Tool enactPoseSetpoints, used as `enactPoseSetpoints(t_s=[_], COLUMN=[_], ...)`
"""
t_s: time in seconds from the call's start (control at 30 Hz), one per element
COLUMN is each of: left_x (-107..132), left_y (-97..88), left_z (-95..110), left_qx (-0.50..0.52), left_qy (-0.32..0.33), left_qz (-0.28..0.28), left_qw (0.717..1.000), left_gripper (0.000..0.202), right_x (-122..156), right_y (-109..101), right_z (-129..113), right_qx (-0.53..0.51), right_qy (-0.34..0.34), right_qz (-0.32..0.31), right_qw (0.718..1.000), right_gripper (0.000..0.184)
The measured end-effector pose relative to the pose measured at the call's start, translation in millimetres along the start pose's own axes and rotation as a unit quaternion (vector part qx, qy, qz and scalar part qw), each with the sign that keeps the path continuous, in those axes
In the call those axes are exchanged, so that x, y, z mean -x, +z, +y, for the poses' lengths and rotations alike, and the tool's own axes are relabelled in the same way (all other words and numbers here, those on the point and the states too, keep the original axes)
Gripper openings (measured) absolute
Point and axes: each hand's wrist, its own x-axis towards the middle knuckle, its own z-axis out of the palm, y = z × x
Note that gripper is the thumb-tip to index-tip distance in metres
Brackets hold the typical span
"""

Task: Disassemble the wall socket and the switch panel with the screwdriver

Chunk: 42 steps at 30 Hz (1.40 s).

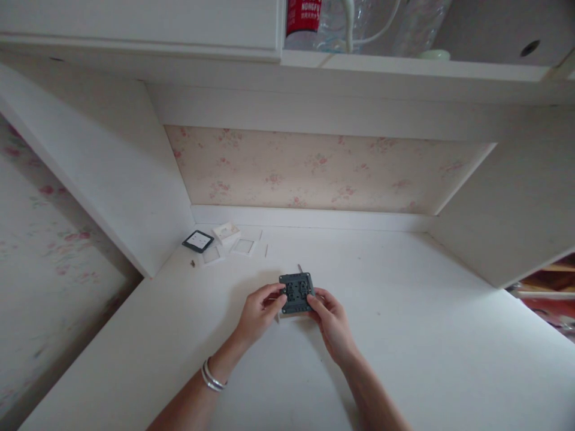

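Between my two hands is a dark grey square plate [296, 293] with moulded fittings on its face, which looks like the inner frame of a wall switch. My left hand [261, 310] pinches its left edge between thumb and fingers. On the opposite edge, my right hand [330, 317] grips it the same way, thumb on the face. Beneath the plate, partly hidden, a white piece [294, 317] shows along the lower edge. The tip of a thin metal rod [300, 268] pokes out beyond the plate's top edge.
At the desk's back left lie a black-rimmed square panel [198, 240], a white box [226, 231], thin white frames [244, 246] and a small brownish piece [193, 263]. White side panels flank the white desk [426, 335]. Overhead, a shelf [404, 64] holds clear bottles and a cable.
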Motion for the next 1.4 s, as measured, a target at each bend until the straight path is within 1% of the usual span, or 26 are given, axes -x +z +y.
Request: enactPoseSetpoints(t_s=[0.1,0.17,0.3,0.43,0.53,0.7,0.93,1.0,1.17,1.23,1.33,1.4], left_x=[-1,-2,-4,-5,-6,-8,-1,-1,-3,-2,3,5], left_y=[1.1,1.2,0.2,-1.2,-2.3,-3.1,1.1,2.2,1.8,1.9,3.6,5.1], left_z=[-3,-4,-4,-4,-4,-3,0,0,-1,-2,-3,-4], left_qx=[-0.042,-0.052,-0.049,-0.066,-0.093,-0.134,-0.174,-0.174,-0.156,-0.174,-0.215,-0.231], left_qy=[0.019,0.026,0.024,0.041,0.062,0.068,0.124,0.133,0.128,0.139,0.164,0.165], left_qz=[0.015,0.017,0.004,-0.008,0.005,0.023,0.004,0.015,0.051,0.043,0.008,0.002], left_qw=[0.999,0.998,0.999,0.997,0.994,0.988,0.977,0.976,0.978,0.974,0.963,0.959], left_gripper=[0.023,0.020,0.019,0.017,0.017,0.016,0.012,0.013,0.012,0.011,0.011,0.012], right_x=[1,1,1,2,2,3,-1,-2,2,3,4,3], right_y=[-1,-1,-1,1,2,2,-3,-3,1,3,4,4], right_z=[1,1,2,1,2,5,10,11,10,9,8,8], right_qx=[0.009,0.016,0.034,0.063,0.084,0.091,0.109,0.109,0.106,0.103,0.093,0.088], right_qy=[-0.003,-0.004,-0.014,-0.049,-0.069,-0.087,-0.103,-0.097,-0.089,-0.085,-0.082,-0.082], right_qz=[-0.007,-0.005,-0.010,-0.027,-0.029,-0.043,-0.016,-0.011,-0.012,-0.009,0.009,0.015], right_qw=[1.000,1.000,0.999,0.996,0.994,0.991,0.989,0.989,0.990,0.991,0.992,0.993], right_gripper=[0.028,0.028,0.028,0.027,0.027,0.027,0.026,0.026,0.028,0.028,0.030,0.031])
